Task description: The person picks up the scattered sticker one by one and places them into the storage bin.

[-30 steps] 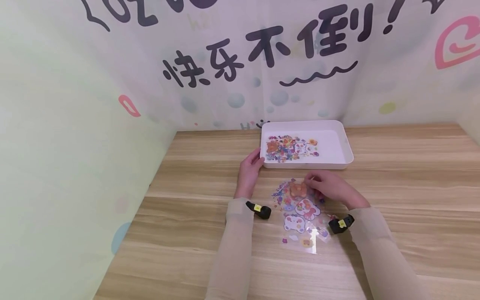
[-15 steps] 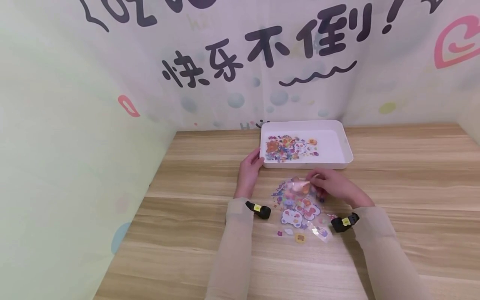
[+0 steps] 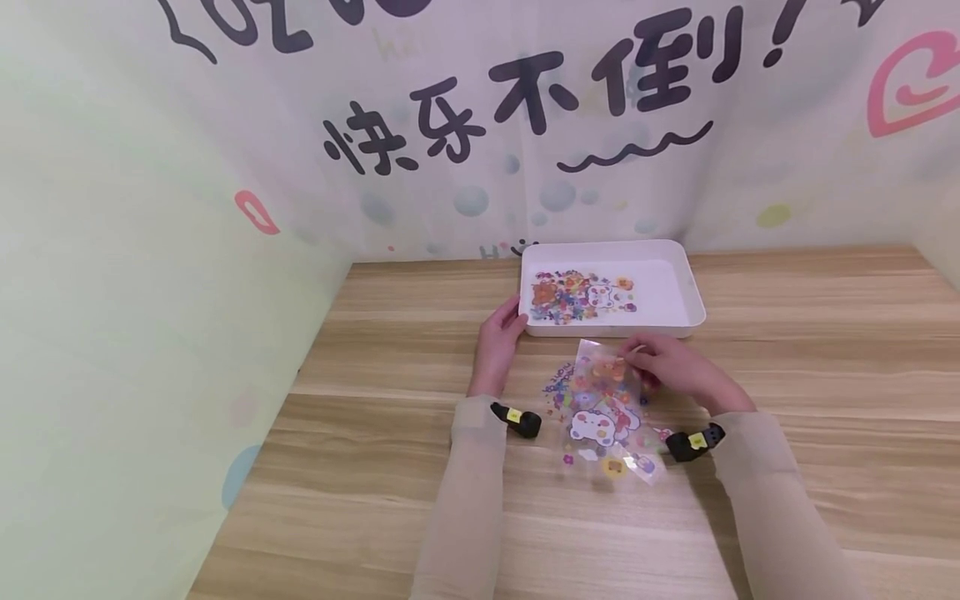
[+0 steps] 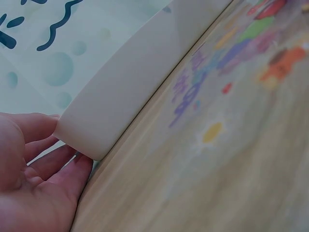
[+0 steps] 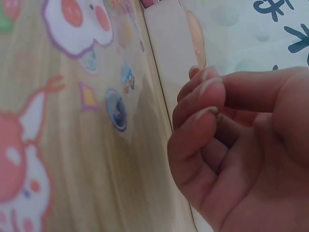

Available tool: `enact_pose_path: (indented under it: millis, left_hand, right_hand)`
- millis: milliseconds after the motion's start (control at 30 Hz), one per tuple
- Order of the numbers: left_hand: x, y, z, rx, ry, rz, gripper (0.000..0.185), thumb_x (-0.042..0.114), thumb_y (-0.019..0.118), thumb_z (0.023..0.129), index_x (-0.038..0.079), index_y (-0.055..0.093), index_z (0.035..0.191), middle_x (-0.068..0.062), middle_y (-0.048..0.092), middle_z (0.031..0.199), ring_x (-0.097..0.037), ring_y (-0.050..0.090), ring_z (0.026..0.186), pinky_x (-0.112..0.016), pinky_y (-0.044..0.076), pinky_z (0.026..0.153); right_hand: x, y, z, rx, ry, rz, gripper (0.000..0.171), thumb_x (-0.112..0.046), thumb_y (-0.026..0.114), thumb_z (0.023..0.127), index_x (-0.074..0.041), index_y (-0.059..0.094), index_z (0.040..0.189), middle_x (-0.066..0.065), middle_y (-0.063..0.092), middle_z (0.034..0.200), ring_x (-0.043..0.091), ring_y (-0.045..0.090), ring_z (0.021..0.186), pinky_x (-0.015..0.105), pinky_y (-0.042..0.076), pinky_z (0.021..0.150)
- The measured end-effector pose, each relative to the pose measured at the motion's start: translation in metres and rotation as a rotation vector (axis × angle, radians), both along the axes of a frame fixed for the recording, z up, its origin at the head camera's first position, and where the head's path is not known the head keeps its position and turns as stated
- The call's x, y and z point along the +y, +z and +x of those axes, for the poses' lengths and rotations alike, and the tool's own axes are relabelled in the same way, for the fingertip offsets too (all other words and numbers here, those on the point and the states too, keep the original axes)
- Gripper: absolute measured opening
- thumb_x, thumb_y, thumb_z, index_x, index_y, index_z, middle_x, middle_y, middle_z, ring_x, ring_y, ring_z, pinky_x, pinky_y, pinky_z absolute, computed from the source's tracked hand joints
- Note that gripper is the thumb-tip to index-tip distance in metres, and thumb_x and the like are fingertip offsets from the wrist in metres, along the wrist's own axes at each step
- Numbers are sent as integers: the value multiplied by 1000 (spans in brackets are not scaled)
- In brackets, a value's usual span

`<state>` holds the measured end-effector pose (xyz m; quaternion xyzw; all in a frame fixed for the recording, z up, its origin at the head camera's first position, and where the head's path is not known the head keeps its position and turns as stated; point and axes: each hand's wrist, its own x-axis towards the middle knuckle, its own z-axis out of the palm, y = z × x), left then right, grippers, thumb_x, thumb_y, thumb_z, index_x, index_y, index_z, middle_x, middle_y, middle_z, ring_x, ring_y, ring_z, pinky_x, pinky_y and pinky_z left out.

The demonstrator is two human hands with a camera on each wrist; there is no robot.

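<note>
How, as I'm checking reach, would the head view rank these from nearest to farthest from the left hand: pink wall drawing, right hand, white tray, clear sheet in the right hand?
1. White tray: ahead, touching the left hand.
2. Clear sheet: right, on the tray's near side.
3. Right hand: farther right, pinching that sheet.
4. Pink wall drawing: upper right.

Reads “快乐不倒!” in black on the wall cloth (image 3: 532, 93), plus “H” lower; shows blurred purple lettering (image 4: 186, 99), unreadable, on a sticker sheet (image 3: 557, 383).
</note>
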<state>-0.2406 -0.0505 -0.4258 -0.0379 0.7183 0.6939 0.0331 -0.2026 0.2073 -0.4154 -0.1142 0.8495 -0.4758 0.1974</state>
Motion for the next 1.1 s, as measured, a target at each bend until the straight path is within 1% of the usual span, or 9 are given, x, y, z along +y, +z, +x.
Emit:
enact_pose_path:
  millis: [133,333,533,833,933,1000,1100]
  left_hand:
    - [0,-1,-1,5,2,-7,42,14,48,93,13,40,134,-1,40,137,-15,40,122,-21,39,94]
    - [0,-2,-1,8,3,-9,43,17,49,92,13,41,134,-1,41,136,-14,40,121,-20,39,93]
    - [0,0,0,-2,5,-4,42,15,48,93,13,41,134,0,41,136,-14,40,122,-21,39,95]
    - [0,0,0,9,1,16,43,14,48,93,11,39,135,-2,40,137,-17,38,123,-22,38,95]
    - [0,-2,-2,-1,6,13,43,14,48,92,12,40,134,-1,40,137,-15,39,122,-22,38,95]
    - [0,-9,-6,2,15,6,43,15,49,92,14,41,134,1,42,135,-12,41,120,-20,39,94]
    - [1,-8,-6,3,22,5,42,15,50,92,14,42,134,2,42,135,-13,41,120,-20,40,93]
  right_hand:
    - [1,2,0,-2,-15,9,19,-19,41,95,-6,53,103,11,50,74,23,49,64,30,45,55]
    - [3,2,0,-2,-23,-8,18,-19,42,95,-5,53,101,10,49,73,22,48,62,30,44,53]
    - [3,1,0,-3,-33,-16,18,-20,42,95,-5,52,100,10,48,72,21,47,60,30,44,52]
    - [6,0,-2,4,-46,-38,22,-23,41,96,-5,50,103,10,46,73,20,46,59,30,42,51]
    - [7,2,-3,13,-53,-35,25,-26,42,95,-4,50,104,9,46,72,19,45,58,30,42,50]
    - [7,3,-2,15,-66,-36,26,-26,42,95,-3,49,104,9,45,72,18,44,58,29,41,49]
    - [7,3,-3,11,-88,-39,27,-28,42,95,-3,49,104,9,45,73,18,44,58,28,41,49]
